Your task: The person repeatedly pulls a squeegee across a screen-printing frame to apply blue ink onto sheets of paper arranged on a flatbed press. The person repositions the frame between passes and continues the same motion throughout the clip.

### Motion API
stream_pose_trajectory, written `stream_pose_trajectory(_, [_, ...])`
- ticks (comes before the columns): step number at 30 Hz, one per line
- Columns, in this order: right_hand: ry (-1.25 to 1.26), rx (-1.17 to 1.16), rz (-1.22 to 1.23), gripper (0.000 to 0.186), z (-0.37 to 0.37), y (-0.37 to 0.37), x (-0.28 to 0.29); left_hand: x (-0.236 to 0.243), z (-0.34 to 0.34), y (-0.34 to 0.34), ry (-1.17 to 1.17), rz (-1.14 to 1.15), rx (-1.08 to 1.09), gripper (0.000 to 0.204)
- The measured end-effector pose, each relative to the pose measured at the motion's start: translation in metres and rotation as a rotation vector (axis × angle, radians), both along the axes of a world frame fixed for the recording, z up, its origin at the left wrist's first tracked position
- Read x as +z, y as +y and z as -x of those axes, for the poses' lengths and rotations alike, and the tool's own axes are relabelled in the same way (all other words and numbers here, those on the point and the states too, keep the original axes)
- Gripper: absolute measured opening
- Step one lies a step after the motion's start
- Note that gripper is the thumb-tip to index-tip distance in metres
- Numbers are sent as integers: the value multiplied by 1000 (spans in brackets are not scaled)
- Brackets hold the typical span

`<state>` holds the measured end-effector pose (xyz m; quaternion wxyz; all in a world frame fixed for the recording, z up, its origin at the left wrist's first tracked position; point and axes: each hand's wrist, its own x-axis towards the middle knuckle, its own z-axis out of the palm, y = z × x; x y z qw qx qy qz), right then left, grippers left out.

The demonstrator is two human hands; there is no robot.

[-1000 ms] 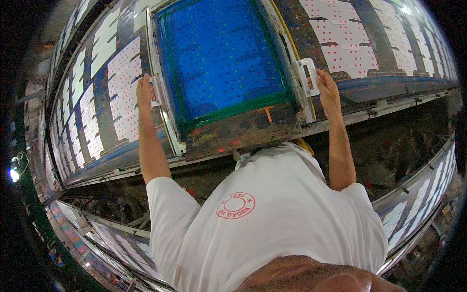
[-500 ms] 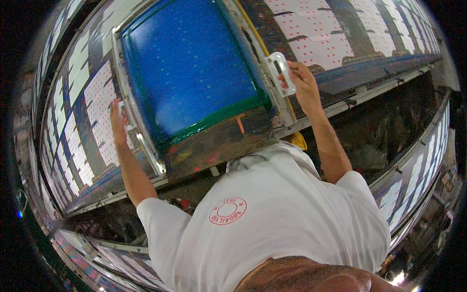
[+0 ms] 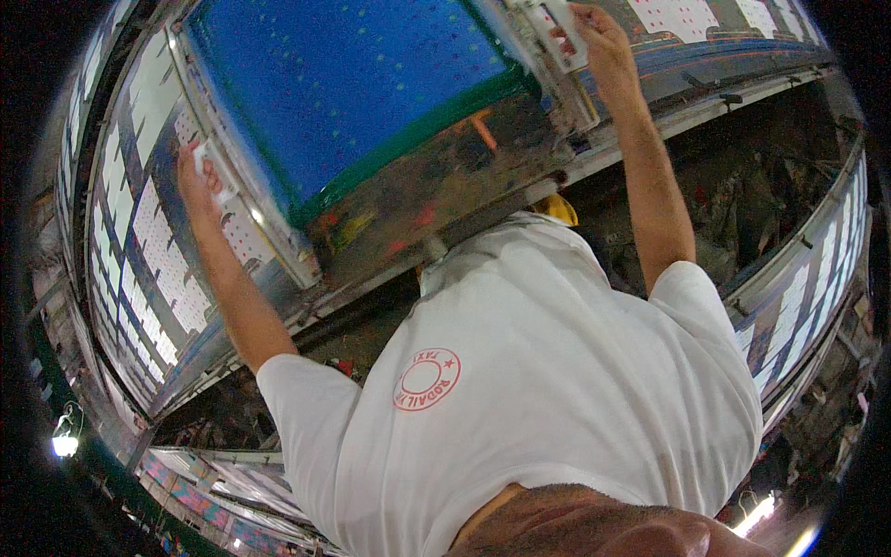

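My left hand (image 3: 197,181) grips a white handle (image 3: 220,170) on the left side of a metal-framed screen with blue mesh (image 3: 343,84) and a green border. My right hand (image 3: 603,42) is closed on the matching white handle (image 3: 568,32) on the right side, its fingertips showing through the opening. A dark, paint-stained strip (image 3: 436,167) with a small orange mark lies along the screen's near end. The far part of the screen is cut off by the top of the picture.
Long tables (image 3: 761,60) carry rows of white pieces with pink-red dots on both sides of the screen. Another such table (image 3: 803,283) runs behind me at the right, across a dark gap (image 3: 742,176). A lamp (image 3: 65,446) glows at the lower left.
The screen and both hands have shifted leftward in the picture, and in the last half second upward, with the surroundings also shifting and tilting. Both hands have stayed on the handles.
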<state>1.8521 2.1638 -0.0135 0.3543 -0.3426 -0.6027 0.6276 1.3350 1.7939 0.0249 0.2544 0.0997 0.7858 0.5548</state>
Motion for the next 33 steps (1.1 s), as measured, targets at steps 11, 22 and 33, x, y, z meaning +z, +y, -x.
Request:
stream_pose_trajectory(11, [-73, -63, 92, 33, -118, 115, -30, -36, -123, 126, -7, -74, -18, 42])
stream_pose_trajectory(22, [-225, -103, 163, 29, -125, 118, -29, -44, -138, 129, 39, -12, -6, 52])
stream_pose_trajectory(33, [-154, -4, 114, 32, -126, 122, -40, -58, -139, 123, 29, -2, 11, 54])
